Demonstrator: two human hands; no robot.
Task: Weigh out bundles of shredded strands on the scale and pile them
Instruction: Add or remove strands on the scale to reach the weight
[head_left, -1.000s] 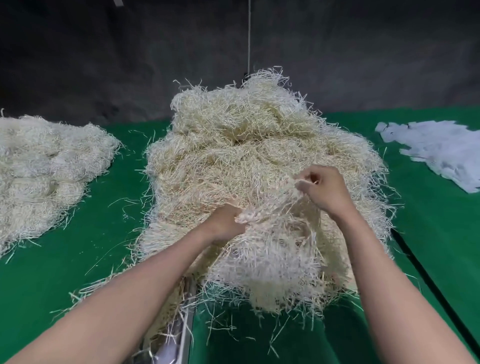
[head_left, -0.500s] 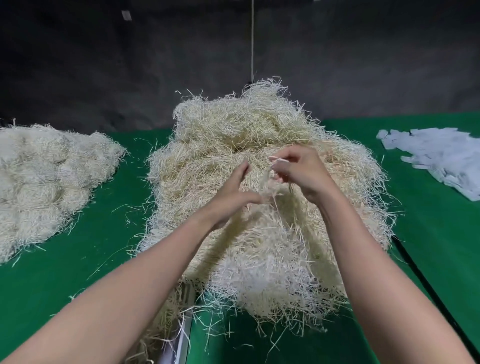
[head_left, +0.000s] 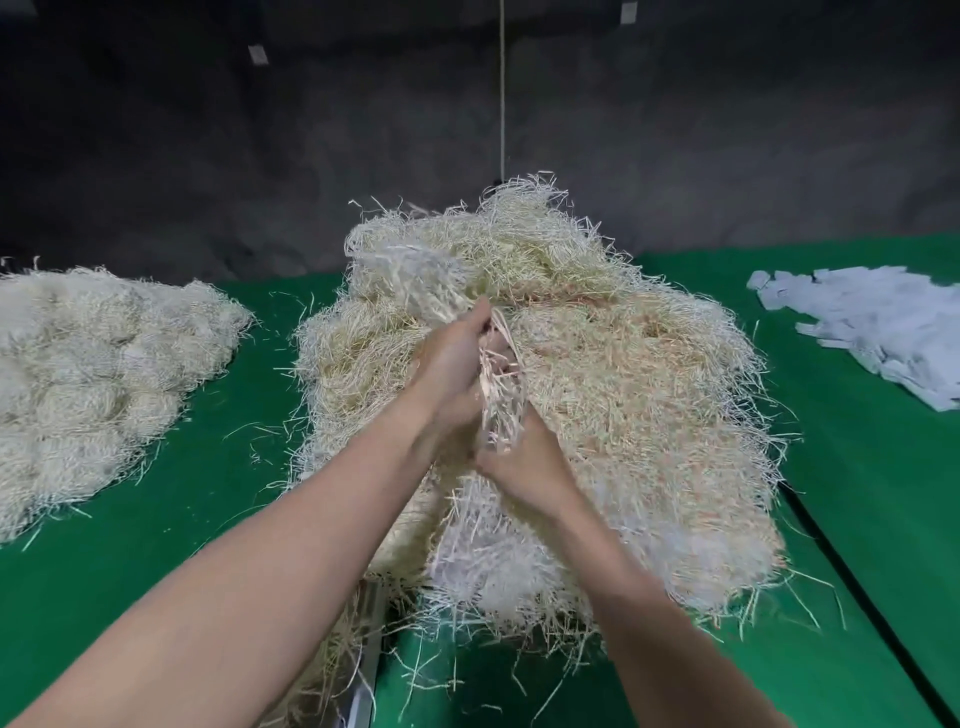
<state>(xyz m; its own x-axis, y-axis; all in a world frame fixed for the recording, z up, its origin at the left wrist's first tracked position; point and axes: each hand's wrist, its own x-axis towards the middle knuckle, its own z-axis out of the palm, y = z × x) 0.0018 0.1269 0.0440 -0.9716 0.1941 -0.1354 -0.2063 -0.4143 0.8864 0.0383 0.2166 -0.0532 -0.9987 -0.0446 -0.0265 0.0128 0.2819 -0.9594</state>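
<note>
The bundle of shredded strands (head_left: 500, 400) sits in front of the big central heap (head_left: 649, 395), at 12 o'clock from the person. The left hand (head_left: 452, 364) is curled round its upper part, and the right hand (head_left: 524, 465), just below at 5 o'clock of the left, is clamped on its lower end. The strands look very light, thin, springy and tangled. They will likely shed and drag neighbours out of the heap, so a full-fist grip round the gathered middle should hold better than a pinch at the loose ends. In view are two hands, one bundle in hand, and one central heap. One pile of finished bundles (head_left: 104, 364) lies at 10 o'clock, too merged to count. One spread of white paper strips (head_left: 883, 332) lies at 2 o'clock, all on the green cloth (head_left: 156, 561). A metal edge (head_left: 367, 675) at 6 o'clock may be the scale, but it is mostly buried.
</note>
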